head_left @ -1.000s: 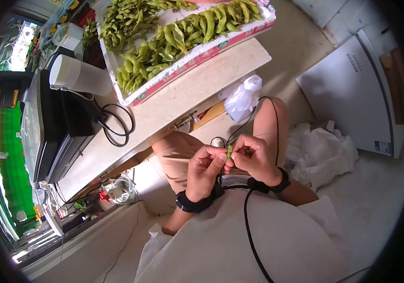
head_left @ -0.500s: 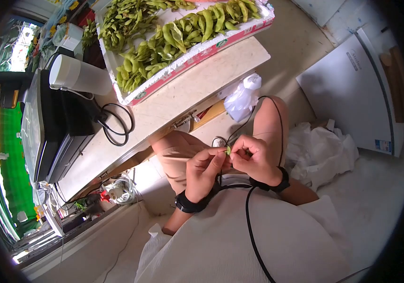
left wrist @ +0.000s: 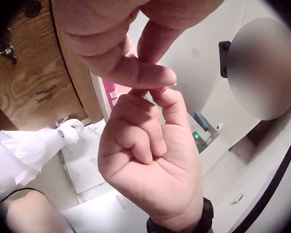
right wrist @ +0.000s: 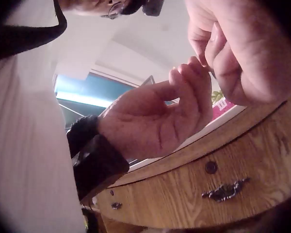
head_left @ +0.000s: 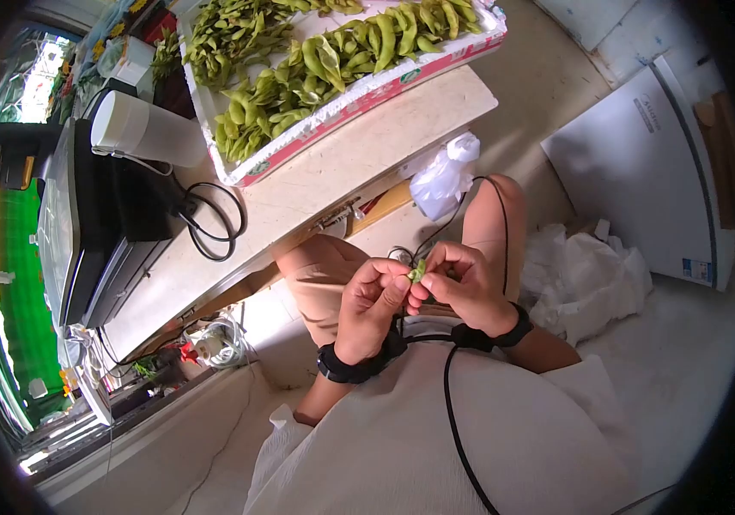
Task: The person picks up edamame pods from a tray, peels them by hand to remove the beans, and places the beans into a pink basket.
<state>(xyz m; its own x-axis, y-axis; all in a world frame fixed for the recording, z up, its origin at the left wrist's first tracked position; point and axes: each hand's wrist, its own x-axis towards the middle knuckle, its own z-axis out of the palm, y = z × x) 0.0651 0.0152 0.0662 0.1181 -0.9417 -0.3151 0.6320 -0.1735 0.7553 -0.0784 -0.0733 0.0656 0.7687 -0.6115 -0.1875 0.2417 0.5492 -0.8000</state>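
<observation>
From the head camera, the left hand (head_left: 373, 302) and right hand (head_left: 468, 287) meet over the lap, just short of the near edge of the counter (head_left: 367, 163). Both hands are curled, and their fingertips pinch a small green bean pod (head_left: 417, 272) from opposite sides. The pod stands between the two hands, touching both and no nearer to one than the other. Its long axis points roughly away from the body, toward the counter edge. Only its upper end shows above the fingers.

At the far edge of the counter sits a white tray (head_left: 333, 116) heaped with more green pods. A black machine (head_left: 101, 223) with a white cylinder (head_left: 146, 130) on it stands at the left end. A knotted white bag (head_left: 443, 176) hangs at the near edge, and crumpled white plastic (head_left: 586, 275) lies on the floor to the right.

In the left wrist view, the left hand's thumb and fingers come down from the top. Their tips press against those of the right hand (left wrist: 150, 160), whose other fingers are folded into the palm. The pod is hidden where the tips meet.

In the right wrist view, the left hand (right wrist: 150, 121) comes in from the left, its fingertips touching the right hand's at the upper right. The pod cannot be made out here either. A wooden drawer front (right wrist: 194, 194) with a metal handle (right wrist: 224, 191) lies behind the hands.
</observation>
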